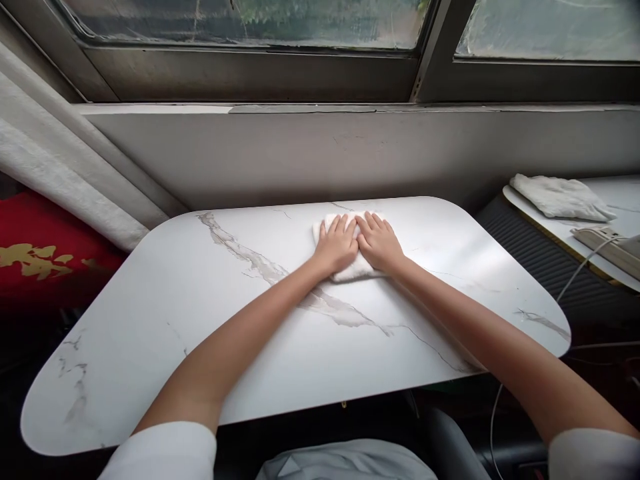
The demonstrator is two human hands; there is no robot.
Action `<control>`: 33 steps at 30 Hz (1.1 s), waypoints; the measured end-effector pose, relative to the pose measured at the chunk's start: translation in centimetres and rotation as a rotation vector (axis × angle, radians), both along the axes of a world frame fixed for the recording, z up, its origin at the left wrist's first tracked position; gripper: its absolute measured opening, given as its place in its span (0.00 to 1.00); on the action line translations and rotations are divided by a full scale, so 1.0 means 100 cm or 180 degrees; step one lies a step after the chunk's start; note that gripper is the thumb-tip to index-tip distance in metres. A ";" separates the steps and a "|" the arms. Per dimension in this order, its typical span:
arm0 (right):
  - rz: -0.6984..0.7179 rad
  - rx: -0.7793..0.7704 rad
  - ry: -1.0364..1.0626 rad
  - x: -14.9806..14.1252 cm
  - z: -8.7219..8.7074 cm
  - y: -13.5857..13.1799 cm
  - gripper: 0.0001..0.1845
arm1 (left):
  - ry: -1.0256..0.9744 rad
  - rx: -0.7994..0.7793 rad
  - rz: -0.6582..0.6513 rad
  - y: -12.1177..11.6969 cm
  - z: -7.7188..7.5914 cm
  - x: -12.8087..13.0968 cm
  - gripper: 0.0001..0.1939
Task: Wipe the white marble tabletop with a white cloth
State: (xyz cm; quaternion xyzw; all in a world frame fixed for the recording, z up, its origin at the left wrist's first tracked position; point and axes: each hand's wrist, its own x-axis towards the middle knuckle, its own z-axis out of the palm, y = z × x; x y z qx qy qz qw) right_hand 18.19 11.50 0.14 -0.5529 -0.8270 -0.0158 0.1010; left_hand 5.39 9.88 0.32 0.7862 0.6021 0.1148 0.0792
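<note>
A folded white cloth (356,268) lies flat on a white table (270,353) with grey marble veining, near its far edge. My left hand (338,245) rests palm down on the cloth's left part, fingers stretched out and a little apart. Beside it, my right hand (380,241) presses flat on the right part, fingers also extended. The thumbs meet or nearly meet in the middle. Both hands hide much of the cloth; its front edge and left corner show.
A side surface (625,195) at the right holds another white cloth (560,197) and a power strip (600,239) with a white cable. A white curtain (65,153) and a red fabric with gold pattern (55,247) are at left. Behind the table stand a wall and window (250,23).
</note>
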 end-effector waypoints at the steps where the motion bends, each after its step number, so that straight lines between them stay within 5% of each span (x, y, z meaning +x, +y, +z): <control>1: -0.0071 -0.0015 0.0045 -0.005 0.000 0.013 0.30 | 0.0016 -0.0007 -0.0046 0.015 0.000 -0.005 0.28; 8: -0.0156 -0.0052 0.0193 -0.023 -0.001 0.071 0.29 | -0.0013 0.0009 0.0075 0.077 0.000 -0.020 0.27; 15: 0.0207 -0.0047 0.0056 -0.016 -0.002 0.071 0.30 | 0.0020 0.0078 0.0269 0.065 -0.003 -0.016 0.27; 22: 0.0559 -0.0037 -0.0037 -0.007 -0.001 0.015 0.30 | 0.0105 0.0126 0.0440 -0.007 -0.003 -0.009 0.28; 33: 0.1053 0.0059 0.0462 0.009 -0.006 -0.164 0.32 | 0.0205 0.0499 -0.0268 -0.182 -0.007 -0.016 0.30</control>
